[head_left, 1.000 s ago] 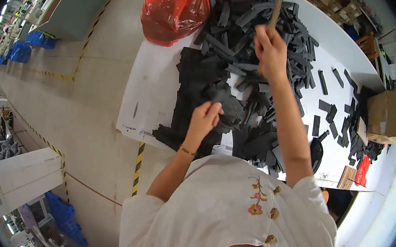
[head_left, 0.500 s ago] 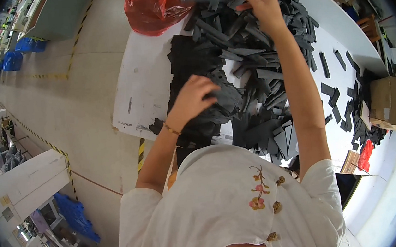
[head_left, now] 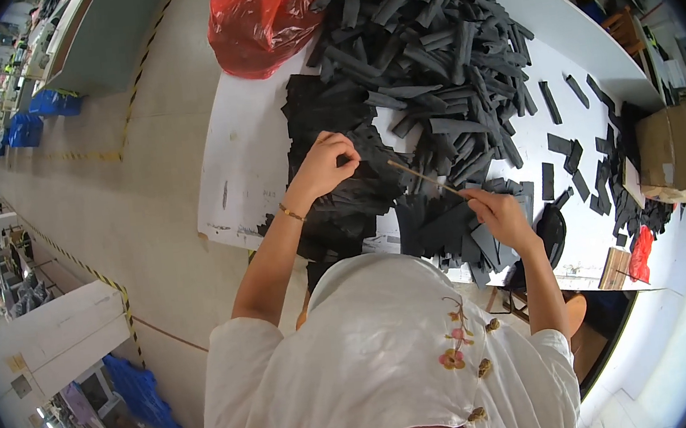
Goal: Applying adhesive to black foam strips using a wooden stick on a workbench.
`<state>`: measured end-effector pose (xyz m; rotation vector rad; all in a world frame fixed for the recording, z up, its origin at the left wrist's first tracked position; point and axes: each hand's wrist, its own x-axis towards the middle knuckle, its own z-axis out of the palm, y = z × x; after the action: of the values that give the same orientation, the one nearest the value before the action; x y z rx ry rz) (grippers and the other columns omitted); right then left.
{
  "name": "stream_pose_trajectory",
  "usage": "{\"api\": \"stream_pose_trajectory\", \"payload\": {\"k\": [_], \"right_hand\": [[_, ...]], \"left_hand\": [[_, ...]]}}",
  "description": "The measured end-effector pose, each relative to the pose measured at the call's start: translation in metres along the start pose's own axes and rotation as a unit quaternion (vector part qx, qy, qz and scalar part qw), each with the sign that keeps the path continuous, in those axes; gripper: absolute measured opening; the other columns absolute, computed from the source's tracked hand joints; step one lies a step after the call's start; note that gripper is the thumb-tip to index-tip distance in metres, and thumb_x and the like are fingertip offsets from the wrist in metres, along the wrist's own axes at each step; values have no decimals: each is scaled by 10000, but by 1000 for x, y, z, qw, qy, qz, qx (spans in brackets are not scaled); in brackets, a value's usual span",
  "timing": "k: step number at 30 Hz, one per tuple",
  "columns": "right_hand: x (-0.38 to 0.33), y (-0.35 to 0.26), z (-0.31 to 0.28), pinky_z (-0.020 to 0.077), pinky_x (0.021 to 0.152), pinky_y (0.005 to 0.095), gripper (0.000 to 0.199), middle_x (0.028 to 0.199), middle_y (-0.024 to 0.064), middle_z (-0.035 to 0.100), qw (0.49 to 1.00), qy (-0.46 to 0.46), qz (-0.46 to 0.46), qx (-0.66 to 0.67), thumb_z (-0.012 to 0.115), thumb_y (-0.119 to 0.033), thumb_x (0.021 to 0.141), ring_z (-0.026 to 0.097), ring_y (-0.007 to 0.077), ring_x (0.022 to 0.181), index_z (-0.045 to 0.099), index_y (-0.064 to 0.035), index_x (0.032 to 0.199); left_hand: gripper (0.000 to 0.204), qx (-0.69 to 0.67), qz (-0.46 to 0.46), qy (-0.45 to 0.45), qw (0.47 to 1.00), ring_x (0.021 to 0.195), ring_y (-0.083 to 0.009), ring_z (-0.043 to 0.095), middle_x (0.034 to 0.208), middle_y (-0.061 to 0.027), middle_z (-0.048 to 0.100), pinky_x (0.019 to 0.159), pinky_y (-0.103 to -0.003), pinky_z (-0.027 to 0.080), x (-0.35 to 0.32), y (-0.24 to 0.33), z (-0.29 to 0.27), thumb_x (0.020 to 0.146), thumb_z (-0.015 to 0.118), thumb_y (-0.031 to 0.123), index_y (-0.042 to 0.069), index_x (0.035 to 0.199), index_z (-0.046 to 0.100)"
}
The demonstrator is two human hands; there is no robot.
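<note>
Two hands over the black stuff, mid-frame. Right hand point(head_left: 498, 216), right of centre: grasping one end of a stick point(head_left: 428, 178), whose free tip points up-left. Held at one end only, it could twist if the tip catches. Left hand point(head_left: 324, 168), left of centre: fingers curled, thumb up by the index; can't tell if a thin piece is pinched inside. Sheets point(head_left: 350, 205) lie below it, centre-left, ragged and overlapping. Stick tip is near their right side, so a careless sweep could snag a layer and skew the lot.

Flats point(head_left: 432, 230), lower centre, lie fanned close to my shirt; cloth or forearm could drag some off the table point(head_left: 238, 133). Strips point(head_left: 426, 46), upper centre, are heaped loose; a knock at the bottom could start a slide into the sheets and mix them. Red bag point(head_left: 269, 29), top left of centre, sits right beside the heap; bumping it could shove strips over. Box point(head_left: 667, 151), far right, well apart: little risk.
</note>
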<state>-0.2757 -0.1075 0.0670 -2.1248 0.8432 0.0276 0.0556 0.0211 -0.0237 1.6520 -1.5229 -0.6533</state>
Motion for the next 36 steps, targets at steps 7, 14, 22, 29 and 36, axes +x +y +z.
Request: {"api": "stream_pose_trajectory", "payload": {"k": [7,14,22,29,36], "right_hand": [[-11,5,15,444,552,314,210,604,90,573,1000,0,-7,23,543,-144,940,551,187,532,637,-7,1069],[-9,-2,22,462,565,348,210,608,113,597,1000,-24,8,12,549,-183,931,606,258,566,647,-24,1026],[5,-2,54,493,617,373,225,778,149,654,985,57,-144,-82,563,-206,921,627,305,629,651,-37,1039],[32,-30,90,446,488,281,478,724,69,591,975,9,-10,220,580,-17,868,546,111,552,446,-64,1324],[37,-40,134,458,574,259,233,746,70,619,926,3,-4,379,584,-73,915,546,77,649,557,3,1133]], "left_hand": [[76,9,8,-20,1000,966,-242,519,892,-25,616,887,-332,428,-4,15,3,727,704,70,55,782,654],[82,13,16,-21,1000,976,-234,517,907,-25,615,903,-327,420,-14,25,3,737,706,75,59,805,664],[61,63,62,-13,996,995,-220,521,922,-7,620,917,-358,388,-17,45,14,745,707,122,86,785,677],[82,85,109,28,990,1030,-181,509,923,43,608,876,-371,354,-21,73,25,769,687,207,127,775,669],[403,-335,-22,474,814,1136,-278,504,1178,-98,533,995,-418,406,-45,100,24,771,743,138,39,1123,573]]}}
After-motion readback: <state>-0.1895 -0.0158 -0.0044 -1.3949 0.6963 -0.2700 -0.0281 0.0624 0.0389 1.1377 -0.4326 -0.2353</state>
